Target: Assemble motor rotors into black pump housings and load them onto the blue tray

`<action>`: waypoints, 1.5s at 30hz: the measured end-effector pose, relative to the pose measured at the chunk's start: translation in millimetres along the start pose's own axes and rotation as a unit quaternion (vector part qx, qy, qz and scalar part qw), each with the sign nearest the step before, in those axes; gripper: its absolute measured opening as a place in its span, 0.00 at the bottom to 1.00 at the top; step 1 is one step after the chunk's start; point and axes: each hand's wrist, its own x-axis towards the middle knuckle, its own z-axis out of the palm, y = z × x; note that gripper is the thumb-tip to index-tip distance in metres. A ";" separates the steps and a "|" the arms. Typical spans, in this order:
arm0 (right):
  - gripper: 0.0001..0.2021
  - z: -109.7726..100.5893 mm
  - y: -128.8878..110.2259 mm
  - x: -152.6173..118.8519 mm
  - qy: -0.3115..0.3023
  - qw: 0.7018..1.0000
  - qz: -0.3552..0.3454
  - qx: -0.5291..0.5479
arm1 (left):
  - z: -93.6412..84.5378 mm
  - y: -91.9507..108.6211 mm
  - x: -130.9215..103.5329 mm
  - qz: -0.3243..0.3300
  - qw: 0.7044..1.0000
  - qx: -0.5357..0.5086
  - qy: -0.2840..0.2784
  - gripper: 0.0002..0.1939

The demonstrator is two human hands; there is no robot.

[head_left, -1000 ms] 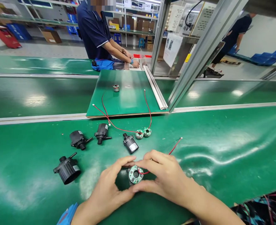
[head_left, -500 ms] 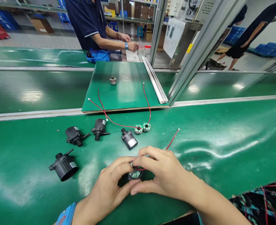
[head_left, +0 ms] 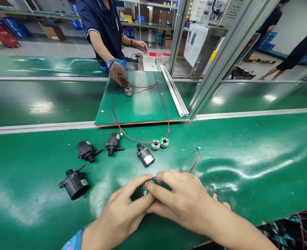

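Observation:
My left hand (head_left: pixel 126 199) is closed around the side of a black pump housing (head_left: pixel 143 190), its opening facing up. Inside that opening shows a green ring-shaped circuit board, largely covered by fingers. My right hand (head_left: pixel 182 196) grips the housing from the other side, with its index finger pressing at the board. A red wire (head_left: pixel 194 161) with a white plug runs out beyond my right hand. Just ahead lie a black pump housing with a white label (head_left: pixel 145 155) and two wired motor stators (head_left: pixel 156 144) side by side, green boards on top.
More black pump housings (head_left: pixel 76 184) lie to the left. Across the bench, a co-worker's hand (head_left: pixel 118 73) is at a stator on the raised green board (head_left: pixel 145 113), beside another stator (head_left: pixel 128 91). White tubes (head_left: pixel 174 93) and a metal post (head_left: pixel 221 59) stand right. Wired parts (head_left: pixel 294 229) sit lower right.
My right fingers have moved further over the housing's opening, covering more of the board. The co-worker has reached onto the raised board, where another stator with its wire now lies.

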 end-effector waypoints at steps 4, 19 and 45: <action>0.15 2.1 3.8 3.2 -0.053 0.996 0.065 0.007 | 0.9 -0.1 10.7 -0.081 0.992 -0.049 -0.077 0.14; 0.12 21.4 73.4 10.5 0.018 0.974 0.213 0.078 | 19.8 -50.2 20.0 -0.089 0.972 0.213 -0.035 0.25; 0.19 7.3 71.5 9.4 0.058 0.985 0.160 -0.042 | 14.2 -13.0 8.5 -0.256 0.936 -0.241 -0.023 0.18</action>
